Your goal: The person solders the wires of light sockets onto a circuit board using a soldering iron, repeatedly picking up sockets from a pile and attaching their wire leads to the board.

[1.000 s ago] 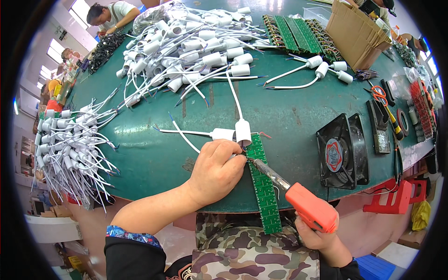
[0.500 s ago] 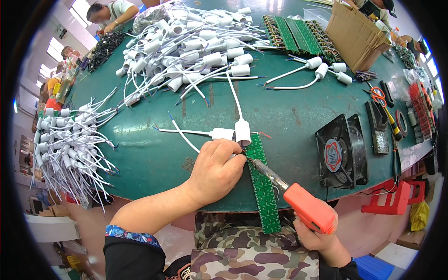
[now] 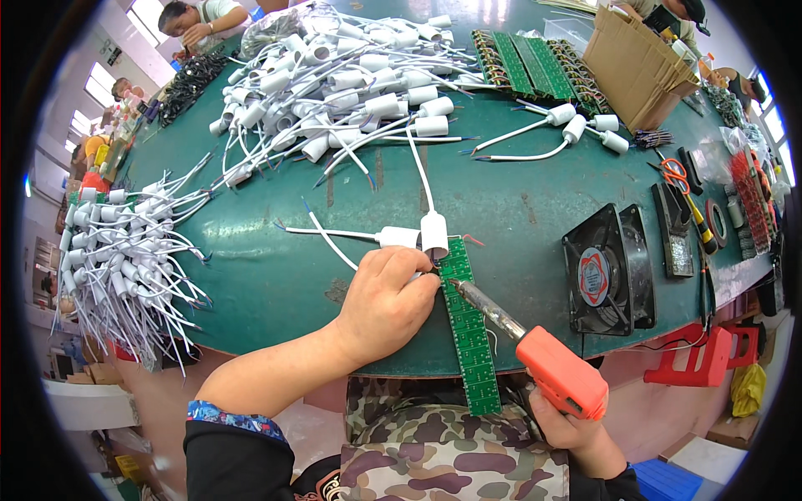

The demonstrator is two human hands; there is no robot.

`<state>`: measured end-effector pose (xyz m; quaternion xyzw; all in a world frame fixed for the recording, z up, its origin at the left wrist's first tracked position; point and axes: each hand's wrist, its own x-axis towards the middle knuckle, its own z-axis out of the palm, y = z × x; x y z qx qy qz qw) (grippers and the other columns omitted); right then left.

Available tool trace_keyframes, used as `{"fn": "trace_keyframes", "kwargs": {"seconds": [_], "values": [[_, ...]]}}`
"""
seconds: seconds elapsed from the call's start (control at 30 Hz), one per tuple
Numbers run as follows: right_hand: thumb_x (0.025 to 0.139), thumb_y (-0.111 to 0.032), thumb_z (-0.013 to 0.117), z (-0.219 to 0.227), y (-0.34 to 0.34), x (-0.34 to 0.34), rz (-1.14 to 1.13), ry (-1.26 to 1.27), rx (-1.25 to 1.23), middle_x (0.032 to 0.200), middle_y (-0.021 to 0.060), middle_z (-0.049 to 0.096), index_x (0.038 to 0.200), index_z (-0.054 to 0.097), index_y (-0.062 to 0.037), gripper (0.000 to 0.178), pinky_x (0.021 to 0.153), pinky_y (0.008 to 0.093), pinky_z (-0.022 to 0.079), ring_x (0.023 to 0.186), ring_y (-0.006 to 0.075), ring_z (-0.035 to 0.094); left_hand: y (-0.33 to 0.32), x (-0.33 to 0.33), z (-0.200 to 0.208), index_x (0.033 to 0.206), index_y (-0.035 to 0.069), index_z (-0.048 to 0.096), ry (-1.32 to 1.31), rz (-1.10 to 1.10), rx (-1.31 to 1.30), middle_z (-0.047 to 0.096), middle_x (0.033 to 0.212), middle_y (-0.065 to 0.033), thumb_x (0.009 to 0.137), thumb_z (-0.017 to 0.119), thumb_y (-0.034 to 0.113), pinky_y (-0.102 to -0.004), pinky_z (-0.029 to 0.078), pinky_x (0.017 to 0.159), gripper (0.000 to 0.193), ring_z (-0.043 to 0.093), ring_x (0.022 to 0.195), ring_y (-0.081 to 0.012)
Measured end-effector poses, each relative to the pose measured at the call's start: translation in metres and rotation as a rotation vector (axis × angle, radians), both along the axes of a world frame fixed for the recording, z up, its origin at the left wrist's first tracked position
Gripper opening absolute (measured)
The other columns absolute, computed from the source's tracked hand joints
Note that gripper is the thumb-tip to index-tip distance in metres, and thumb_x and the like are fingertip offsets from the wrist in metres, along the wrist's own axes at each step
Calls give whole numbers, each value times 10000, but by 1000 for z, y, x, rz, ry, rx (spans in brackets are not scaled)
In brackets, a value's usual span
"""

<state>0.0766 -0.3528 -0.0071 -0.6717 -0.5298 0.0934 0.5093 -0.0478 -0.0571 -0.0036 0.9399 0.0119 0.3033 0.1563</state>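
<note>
My left hand (image 3: pixel 388 292) is closed at the left edge of a long green circuit board (image 3: pixel 472 351), pinching a white lamp socket that is mostly hidden under it; a white cable (image 3: pixel 330 238) leads in beneath the hand. Two more white lamp sockets (image 3: pixel 433 234) lie against the board's far end, their cables running away and to the left. My right hand (image 3: pixel 568 422) grips a soldering iron (image 3: pixel 560 371) with a red handle. The metal tip points at the board, close to my left fingertips. The board's near end overhangs the table edge above my camouflage apron.
A large heap of white lamp sockets (image 3: pixel 334 92) fills the far table, with another bundle (image 3: pixel 125 259) at the left. Right of the board stands a black fan (image 3: pixel 608 271). Beyond it are orange scissors (image 3: pixel 675 173), a cardboard box (image 3: pixel 639 67) and stacked green boards (image 3: pixel 535 63). People sit farther off.
The soldering iron has shifted slightly right and down, its tip drawing back a little from my left fingers. My left hand stays in place. A person at far left has raised a hand.
</note>
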Motion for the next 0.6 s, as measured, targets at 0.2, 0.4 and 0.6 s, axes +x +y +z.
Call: {"fn": "trace_keyframes", "kwargs": {"seconds": [0.2, 0.4, 0.6], "values": [[791, -91, 805, 4, 0, 2, -8, -105, -2, 1039, 184, 715, 1283, 533, 105, 595, 750, 353, 588, 819, 272, 733, 1, -1, -3, 917, 12, 637, 4, -28, -54, 588, 1028, -127, 719, 751, -38, -420, 503, 803, 234, 603, 905, -328], [781, -69, 800, 2, -4, 3, 3, -49, 9, 1033, 189, 717, 1288, 527, 121, 606, 732, 346, 586, 791, 257, 730, 1, -1, -2, 926, 9, 634, 8, -60, -109, 595, 1058, -141, 736, 759, -29, -415, 521, 796, 230, 613, 932, -330], [772, -70, 810, 5, -1, 6, 19, -72, 5, 1051, 205, 720, 1288, 528, 119, 617, 751, 348, 594, 828, 276, 745, 1, -2, -2, 929, 12, 637, 5, -70, -87, 601, 1073, -140, 743, 758, -24, -409, 524, 793, 224, 617, 942, -328]]}}
